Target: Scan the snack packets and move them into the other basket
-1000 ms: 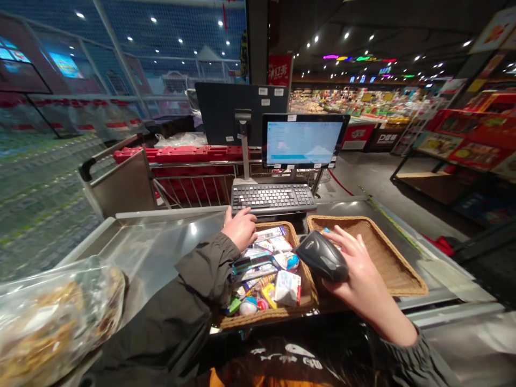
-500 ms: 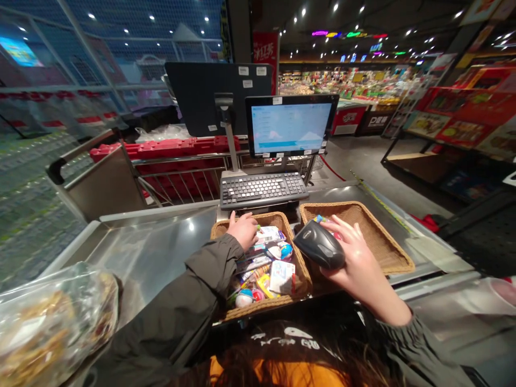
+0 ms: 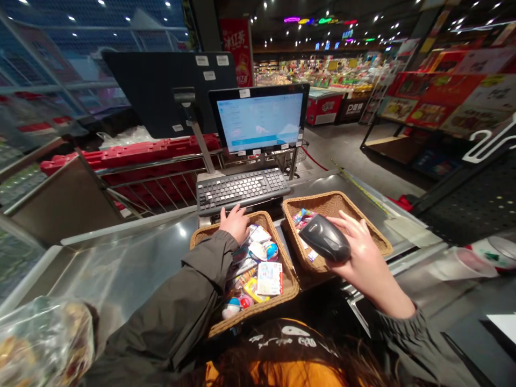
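My right hand [image 3: 360, 251] grips a black handheld barcode scanner [image 3: 324, 238] above the right wicker basket [image 3: 374, 237], which holds a few small packets [image 3: 301, 217]. My left hand [image 3: 235, 221] reaches into the far end of the left wicker basket [image 3: 288, 286], fingers curled down among several small snack packs and toy eggs [image 3: 258, 263]; what they hold is hidden. Both baskets sit on a steel checkout counter [image 3: 133, 258] just in front of a black keyboard [image 3: 241, 188].
A lit till screen [image 3: 260, 119] and the back of a dark customer display [image 3: 161, 86] stand behind the keyboard. Red baskets and a metal rail [image 3: 153, 177] lie beyond. A clear bag of food [image 3: 40, 344] sits at the near left. Store shelves [image 3: 443, 102] fill the right.
The view has swung right and tipped down, so everything has shifted left in the picture. My left hand stays at the left basket's far end; my right hand keeps the scanner over the right basket.
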Available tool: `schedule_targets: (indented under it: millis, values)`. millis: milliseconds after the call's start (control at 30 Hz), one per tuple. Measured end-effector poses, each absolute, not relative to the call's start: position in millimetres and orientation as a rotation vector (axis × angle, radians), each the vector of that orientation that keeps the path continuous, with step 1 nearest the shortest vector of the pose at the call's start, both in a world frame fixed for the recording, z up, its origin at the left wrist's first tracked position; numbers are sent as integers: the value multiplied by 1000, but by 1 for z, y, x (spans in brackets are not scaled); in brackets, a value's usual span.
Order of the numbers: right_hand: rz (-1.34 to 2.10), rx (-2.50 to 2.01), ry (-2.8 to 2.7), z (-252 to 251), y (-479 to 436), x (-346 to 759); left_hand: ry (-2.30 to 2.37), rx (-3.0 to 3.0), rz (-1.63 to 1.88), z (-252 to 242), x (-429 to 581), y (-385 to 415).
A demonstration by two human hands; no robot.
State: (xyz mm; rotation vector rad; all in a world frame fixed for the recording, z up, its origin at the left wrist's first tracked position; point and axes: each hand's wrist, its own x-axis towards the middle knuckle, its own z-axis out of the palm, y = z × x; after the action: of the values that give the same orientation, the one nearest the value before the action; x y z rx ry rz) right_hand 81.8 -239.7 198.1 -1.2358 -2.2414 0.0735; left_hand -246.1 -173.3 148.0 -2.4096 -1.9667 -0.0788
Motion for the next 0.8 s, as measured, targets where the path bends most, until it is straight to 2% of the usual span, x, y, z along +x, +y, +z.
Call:
schedule_targets:
  millis: [200,367,667,800]
  values:
    - [1,-1382,-2107,192,-235,119,-1729,-2621,-107,177,-185,-160]
    - [-21,-1486,-2026,184,-235,149,-1480,-2808,-85,167,-117,-132]
    - [2,-1601,-1938,169,-235,184,-1439,-2939,202,68,8,-89]
    - [6,-1623,-1915,164,-232,195,-1517,-2956,143,23,36,-91]
